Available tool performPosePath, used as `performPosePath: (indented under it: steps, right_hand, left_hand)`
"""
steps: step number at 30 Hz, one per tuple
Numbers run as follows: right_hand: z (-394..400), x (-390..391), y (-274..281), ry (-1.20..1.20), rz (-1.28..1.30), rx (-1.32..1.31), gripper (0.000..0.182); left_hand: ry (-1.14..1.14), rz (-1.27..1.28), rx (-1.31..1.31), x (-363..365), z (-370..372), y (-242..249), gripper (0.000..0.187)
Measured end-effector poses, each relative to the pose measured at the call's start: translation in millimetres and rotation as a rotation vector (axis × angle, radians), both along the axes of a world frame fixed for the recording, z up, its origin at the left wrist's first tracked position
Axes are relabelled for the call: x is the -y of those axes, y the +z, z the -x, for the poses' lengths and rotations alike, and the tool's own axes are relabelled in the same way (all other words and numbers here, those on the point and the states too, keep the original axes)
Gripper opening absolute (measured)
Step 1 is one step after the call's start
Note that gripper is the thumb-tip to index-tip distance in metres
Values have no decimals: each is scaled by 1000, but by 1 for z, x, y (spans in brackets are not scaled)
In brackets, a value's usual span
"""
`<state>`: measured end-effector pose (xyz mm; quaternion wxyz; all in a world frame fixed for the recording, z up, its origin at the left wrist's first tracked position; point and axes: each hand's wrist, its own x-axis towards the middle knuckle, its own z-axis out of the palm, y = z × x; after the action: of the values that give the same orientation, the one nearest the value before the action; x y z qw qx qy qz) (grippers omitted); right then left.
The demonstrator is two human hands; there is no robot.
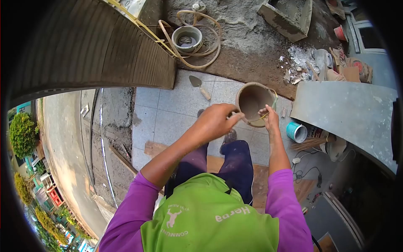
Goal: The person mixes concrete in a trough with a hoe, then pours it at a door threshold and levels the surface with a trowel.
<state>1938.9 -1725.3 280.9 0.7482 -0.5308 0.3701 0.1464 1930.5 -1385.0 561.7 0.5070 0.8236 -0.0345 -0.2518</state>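
A mud-coated bucket (245, 93) stands on the tiles in front of me, its inside smeared grey-brown. A thin wire handle with a green grip (275, 101) arcs over its right side. My right hand (270, 118) is closed at the near right rim, fingers pinched on the yellowish end of this handle. At the near left rim, my left hand (222, 119) is curled with thumb and fingers together. Something small and pale seems to be between them, too small to name. A trowel (195, 81) with a wooden handle lies beyond my left hand.
Beyond the tiles are a hose (219, 42) coiled around a basin (173, 38), grey sand (243, 31) and a mixing trough (280, 21). To the right lie a blue can (292, 130), a broom (307, 143) and cables (305, 171). A corrugated panel (105, 50) occupies the upper left.
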Motion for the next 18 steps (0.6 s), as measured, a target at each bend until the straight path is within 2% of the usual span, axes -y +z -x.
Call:
performPosePath:
  steps: [2,3,6,9,12,15,17,18]
  right_hand:
    - [-59,-15,-20,72,17,32,18]
    - [-90,-21,-33,108,40,41,19]
    - [-177,-40,-69,218,127,50,24]
    - [-256,-58,-114,300,163,77,22]
    - [-302,-69,-151,344,161,96,20]
    - [-324,-82,-181,372,150,106,21]
    - [-332,-87,-205,438,144,141,20]
    - [-332,-95,-211,478,245,145,20]
  left_hand:
    - [99,-152,-37,-15,6,-131,36]
    - [178,-207,-97,-20,14,-177,36]
    - [385,-134,-634,-22,31,-258,39]
    - [631,87,-814,-5,61,-327,42]
    - [775,171,-926,16,88,-379,42]
    - [835,255,-1009,41,107,-416,42]
    - [830,277,-1047,53,108,-423,41]
    - [837,305,-1059,57,109,-426,41]
